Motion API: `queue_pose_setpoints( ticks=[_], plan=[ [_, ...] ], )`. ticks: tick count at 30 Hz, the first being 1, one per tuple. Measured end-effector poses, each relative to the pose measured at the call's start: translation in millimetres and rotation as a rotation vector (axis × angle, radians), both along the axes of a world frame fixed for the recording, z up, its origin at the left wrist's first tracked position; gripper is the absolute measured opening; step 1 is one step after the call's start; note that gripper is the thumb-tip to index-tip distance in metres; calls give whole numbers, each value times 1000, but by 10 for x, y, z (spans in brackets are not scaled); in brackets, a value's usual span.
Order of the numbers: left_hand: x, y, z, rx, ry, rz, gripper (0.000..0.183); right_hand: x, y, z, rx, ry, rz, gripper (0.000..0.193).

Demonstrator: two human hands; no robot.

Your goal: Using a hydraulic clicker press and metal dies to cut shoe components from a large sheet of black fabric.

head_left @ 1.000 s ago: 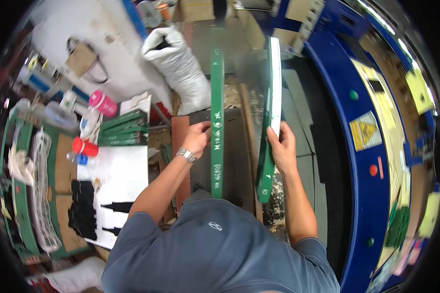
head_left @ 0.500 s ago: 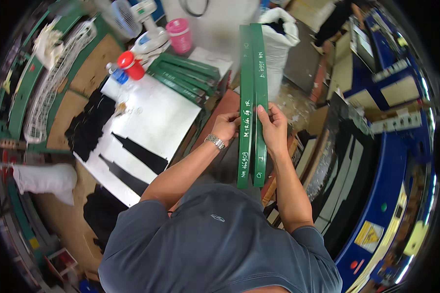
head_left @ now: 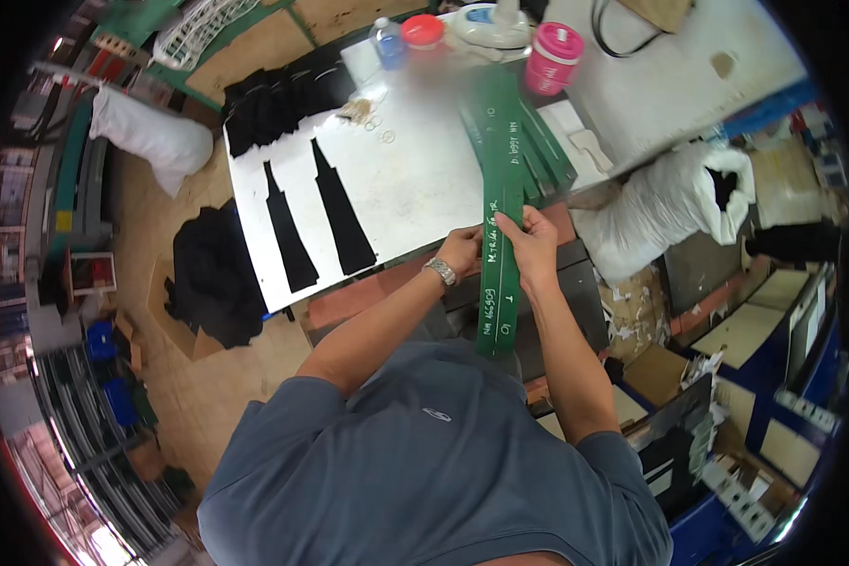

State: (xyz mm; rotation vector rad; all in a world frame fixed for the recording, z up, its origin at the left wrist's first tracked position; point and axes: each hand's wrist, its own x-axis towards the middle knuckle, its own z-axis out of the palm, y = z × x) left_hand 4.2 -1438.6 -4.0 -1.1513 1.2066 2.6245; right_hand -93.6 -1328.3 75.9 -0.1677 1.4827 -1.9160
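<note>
A pair of long green strips [head_left: 500, 297] with white handwriting stands upright in front of me, pressed together side by side. My left hand [head_left: 460, 253] is closed on their left edge, a metal watch at its wrist. Around the right edge my right hand [head_left: 532, 243] grips them, thumb on the near face. Behind their upper end, several more green pieces [head_left: 549, 156] lie at the table's right side. Two tapered black cut pieces [head_left: 290, 231] lie flat on the white table [head_left: 410, 193] to the left.
Black fabric [head_left: 274, 99] is heaped at the table's far left. A bottle [head_left: 387, 42], a red-lidded container [head_left: 423, 34] and a pink tumbler [head_left: 554, 58] stand at the back. White sacks [head_left: 646, 217] sit at right and left [head_left: 151, 137]. A dark fabric pile [head_left: 212, 274] lies left below.
My view has turned right-to-left, so the white table now lies more centrally ahead. The two green strips, apart at their upper ends before, now sit together. Both hands still hold them.
</note>
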Motion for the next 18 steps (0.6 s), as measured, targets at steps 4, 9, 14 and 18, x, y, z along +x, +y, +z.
queue_pose_setpoints(
  ticks=[4,9,14,18],
  plan=[
    [121,-548,-162,4,-172,12,62,-192,-593,-595,-1,-69,131,11],
    [358,-1022,-642,3,-206,130,83,-357,-1471,-1504,139,-68,285,13],
    [357,-1348,-1305,-128,-166,50,71,-451,-2209,-2190,233,-109,329,15],
    [513,-1762,-1946,-260,-139,227,67,-339,-2844,-2506,212,-179,434,23]
  ],
)
